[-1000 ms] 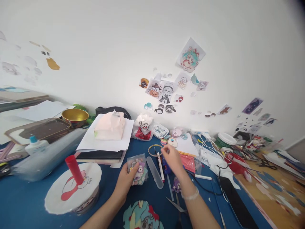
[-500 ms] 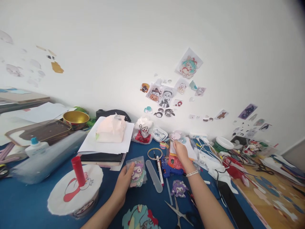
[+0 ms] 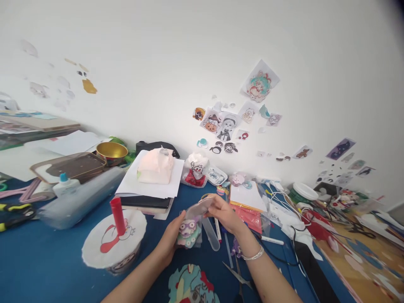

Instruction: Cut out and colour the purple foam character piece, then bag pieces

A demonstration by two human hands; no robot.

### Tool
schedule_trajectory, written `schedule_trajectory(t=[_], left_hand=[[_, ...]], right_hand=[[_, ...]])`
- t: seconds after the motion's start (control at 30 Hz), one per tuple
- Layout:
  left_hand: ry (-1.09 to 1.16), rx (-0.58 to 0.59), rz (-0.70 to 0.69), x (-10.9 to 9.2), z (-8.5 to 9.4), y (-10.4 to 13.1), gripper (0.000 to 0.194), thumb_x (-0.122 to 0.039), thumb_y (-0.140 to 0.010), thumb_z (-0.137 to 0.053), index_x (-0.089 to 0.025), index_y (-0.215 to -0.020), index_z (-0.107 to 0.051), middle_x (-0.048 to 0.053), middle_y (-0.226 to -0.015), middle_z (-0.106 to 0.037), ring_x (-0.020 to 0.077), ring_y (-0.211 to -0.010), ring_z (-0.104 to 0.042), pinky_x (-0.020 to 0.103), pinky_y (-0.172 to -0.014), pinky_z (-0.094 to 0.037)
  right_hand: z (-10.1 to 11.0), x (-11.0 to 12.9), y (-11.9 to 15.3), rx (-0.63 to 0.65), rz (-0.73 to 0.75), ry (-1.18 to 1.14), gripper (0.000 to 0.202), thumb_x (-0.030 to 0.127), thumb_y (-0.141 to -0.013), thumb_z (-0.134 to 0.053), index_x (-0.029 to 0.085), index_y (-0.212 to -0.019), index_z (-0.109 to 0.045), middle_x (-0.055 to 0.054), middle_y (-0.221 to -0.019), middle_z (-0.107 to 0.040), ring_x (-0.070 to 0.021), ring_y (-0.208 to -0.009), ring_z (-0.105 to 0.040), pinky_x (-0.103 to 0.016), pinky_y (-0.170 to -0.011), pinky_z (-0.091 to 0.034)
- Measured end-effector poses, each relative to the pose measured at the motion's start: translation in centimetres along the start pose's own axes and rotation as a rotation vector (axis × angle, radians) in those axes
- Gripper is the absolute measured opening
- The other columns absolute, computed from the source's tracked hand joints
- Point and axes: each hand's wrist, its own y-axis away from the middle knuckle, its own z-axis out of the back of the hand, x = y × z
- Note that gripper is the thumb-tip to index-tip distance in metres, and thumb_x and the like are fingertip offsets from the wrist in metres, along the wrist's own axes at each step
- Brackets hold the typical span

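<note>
My left hand (image 3: 172,237) is closed on a clear plastic bag (image 3: 189,235) that shows a purple and mint-green cartoon figure with big eyes. Pinched in my right hand (image 3: 224,213) is a thin greyish flat piece (image 3: 199,208), held tilted over the top of the bag. Its far side faces away, so I cannot make out what is on it. Below both hands lies a turquoise cartoon cutout (image 3: 191,284) with a red bow. Open scissors (image 3: 238,275) and a purple cutout (image 3: 236,247), partly behind my right wrist, are close by on the blue cloth.
A white-topped round tub (image 3: 126,235) with a red tube (image 3: 118,216) stands on the left. Behind are stacked papers (image 3: 126,183) and a pink package (image 3: 156,166). A pale elongated case (image 3: 211,235) lies beyond the hands. White cables (image 3: 277,195) run at right.
My right hand has come back from the paper pile to my left hand, and a greyish flat piece is now in its fingers. The view has swung slightly left.
</note>
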Motion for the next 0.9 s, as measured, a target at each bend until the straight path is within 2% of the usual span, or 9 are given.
schedule_trajectory(t=[0.1, 0.17, 0.33, 0.4, 0.5, 0.6, 0.7, 0.83, 0.9], left_hand=[[-0.001, 0.014, 0.046, 0.0, 0.0, 0.0, 0.06, -0.064, -0.07, -0.056, -0.014, -0.102, -0.063, 0.007, -0.08, -0.07, 0.0187, -0.064, -0.063, 0.024, -0.053, -0.043], [-0.007, 0.026, 0.079, -0.1, 0.1, 0.0, 0.062, -0.066, -0.07, -0.053, -0.013, -0.099, -0.065, 0.008, -0.08, -0.07, 0.0191, -0.065, -0.063, 0.024, -0.053, -0.042], [-0.027, 0.068, 0.099, 0.0, 0.2, -0.1, 0.065, -0.069, -0.069, -0.053, -0.016, -0.104, -0.064, 0.009, -0.089, -0.071, 0.0213, -0.071, -0.064, 0.024, -0.053, -0.041], [-0.032, 0.07, 0.099, 0.1, 0.2, 0.0, 0.066, -0.07, -0.071, -0.049, -0.016, -0.105, -0.063, 0.009, -0.089, -0.071, 0.0214, -0.071, -0.065, 0.024, -0.054, -0.042], [-0.039, 0.081, 0.092, 0.0, 0.1, 0.2, 0.067, -0.071, -0.073, -0.044, -0.016, -0.104, -0.064, 0.01, -0.09, -0.071, 0.0228, -0.075, -0.066, 0.027, -0.057, -0.046], [-0.048, 0.121, 0.049, 0.0, 0.0, 0.4, 0.06, -0.066, -0.071, -0.055, -0.017, -0.103, -0.065, 0.01, -0.094, -0.071, 0.0236, -0.084, -0.066, 0.027, -0.065, -0.049], [-0.072, 0.094, 0.021, 0.2, 0.0, 0.2, 0.057, -0.054, -0.064, -0.071, -0.016, -0.106, -0.062, 0.009, -0.089, -0.071, 0.0226, -0.077, -0.067, 0.026, -0.062, -0.05], [-0.062, 0.046, 0.005, 0.3, 0.1, -0.3, 0.058, -0.053, -0.065, -0.071, -0.018, -0.109, -0.058, 0.01, -0.09, -0.071, 0.0236, -0.076, -0.067, 0.028, -0.059, -0.051], [-0.052, 0.027, -0.026, 0.3, 0.0, -0.4, 0.057, -0.054, -0.066, -0.069, -0.019, -0.11, -0.057, 0.011, -0.094, -0.07, 0.0239, -0.078, -0.067, 0.029, -0.061, -0.053]], right_hand=[[-0.7, -0.3, -0.2, 0.043, 0.045, -0.113, 0.022, 0.04, -0.072, -0.067, 0.021, -0.075, -0.056, -0.004, -0.095, -0.061, -0.0186, -0.092, -0.058, -0.031, -0.081, -0.046], [-1.0, -0.4, -0.4, 0.049, 0.051, -0.145, 0.022, 0.034, -0.073, -0.065, 0.02, -0.064, -0.052, -0.005, -0.095, -0.062, -0.0187, -0.092, -0.058, -0.03, -0.08, -0.045], [-1.5, -0.3, -1.0, 0.118, 0.016, -0.173, 0.019, 0.025, -0.075, -0.057, 0.019, -0.059, -0.047, -0.006, -0.1, -0.064, -0.0191, -0.091, -0.059, -0.029, -0.075, -0.046], [-1.6, -0.2, -1.2, 0.187, 0.023, -0.099, 0.018, 0.02, -0.075, -0.054, 0.019, -0.058, -0.048, -0.007, -0.102, -0.065, -0.0194, -0.094, -0.059, -0.03, -0.075, -0.047], [-1.7, 0.0, -1.8, 0.305, 0.072, 0.151, 0.02, 0.01, -0.074, -0.05, 0.018, -0.057, -0.054, -0.005, -0.103, -0.066, -0.0188, -0.102, -0.056, -0.032, -0.086, -0.043], [-1.7, -0.2, -2.4, 0.328, 0.099, 0.319, 0.024, 0.005, -0.075, -0.048, 0.019, -0.06, -0.062, -0.002, -0.105, -0.067, -0.0162, -0.105, -0.056, -0.031, -0.093, -0.039], [-0.4, -1.0, -3.5, 0.254, 0.083, 0.491, 0.027, 0.006, -0.079, -0.047, 0.022, -0.076, -0.069, 0.0, -0.109, -0.066, -0.0138, -0.104, -0.058, -0.026, -0.089, -0.042], [4.2, -3.1, -5.7, -0.063, -0.06, 0.857, 0.024, 0.013, -0.089, -0.042, 0.017, -0.098, -0.065, -0.005, -0.109, -0.065, -0.0162, -0.1, -0.06, -0.031, -0.083, -0.047], [6.7, -4.3, -6.7, -0.193, -0.165, 1.072, 0.017, 0.022, -0.09, -0.05, 0.014, -0.1, -0.061, -0.006, -0.103, -0.064, -0.0173, -0.092, -0.061, -0.035, -0.08, -0.05]])
